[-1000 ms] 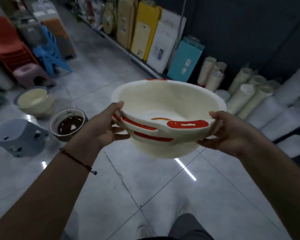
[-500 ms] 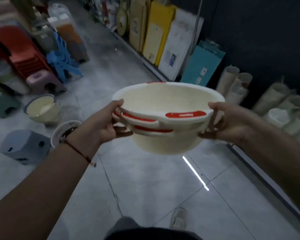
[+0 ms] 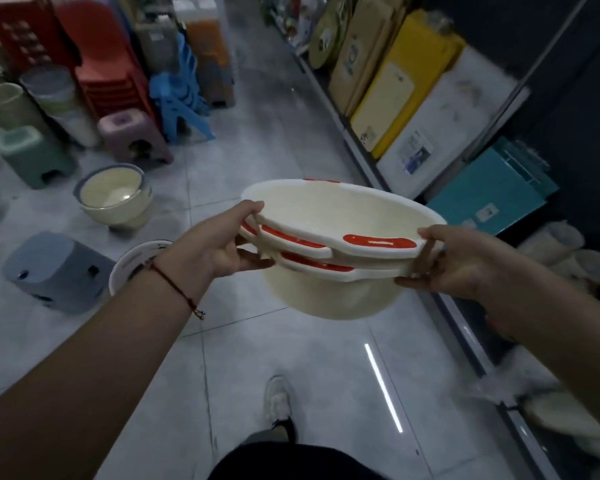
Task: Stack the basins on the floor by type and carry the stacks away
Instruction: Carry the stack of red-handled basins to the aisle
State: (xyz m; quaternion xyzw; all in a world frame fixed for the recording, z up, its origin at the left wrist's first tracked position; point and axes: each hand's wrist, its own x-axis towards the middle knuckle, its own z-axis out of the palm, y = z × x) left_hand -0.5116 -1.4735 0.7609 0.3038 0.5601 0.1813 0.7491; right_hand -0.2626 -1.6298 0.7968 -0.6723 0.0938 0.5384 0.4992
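Note:
I hold a stack of cream basins with red handle grips (image 3: 329, 289) at chest height over the tiled floor, tilted down to the right. My left hand (image 3: 219, 247) grips the stack's left rim. My right hand (image 3: 454, 261) grips the right rim. On the floor at the left sits a stack of cream basins with a grey-blue rim (image 3: 113, 195). A white-rimmed basin (image 3: 132, 261) lies nearer, mostly hidden behind my left forearm.
A grey-blue stool (image 3: 56, 271) lies by the hidden basin. Pink (image 3: 136, 136), green (image 3: 32, 157) and blue stools, red chairs and bins crowd the far left. Shelving with boxed goods (image 3: 406, 91) and rolled mats (image 3: 565, 251) lines the right. My shoe (image 3: 278, 400) is on the tiles below.
The view has swung left and forward along the aisle. The held stack now tilts down to the right. The rolled mats have slid to the right edge, and the floor basins appear closer.

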